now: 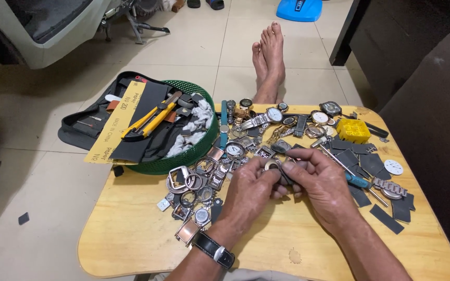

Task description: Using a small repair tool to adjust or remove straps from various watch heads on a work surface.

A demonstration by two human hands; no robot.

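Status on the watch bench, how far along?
Done: can't tell; no finished piece is set apart. In hand: left hand and right hand together grip one small round watch case. Left: loose watch cases and watches still cover the wooden table.

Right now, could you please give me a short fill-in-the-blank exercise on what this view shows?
1. Both hands hold a small round watch case above the ____ table.
2. The left hand has a ____ watch on its wrist.
3. The yellow tool lies over the ____ basket.
4. The yellow box sits ____ of the right hand.

Missing: wooden; black; green; beyond
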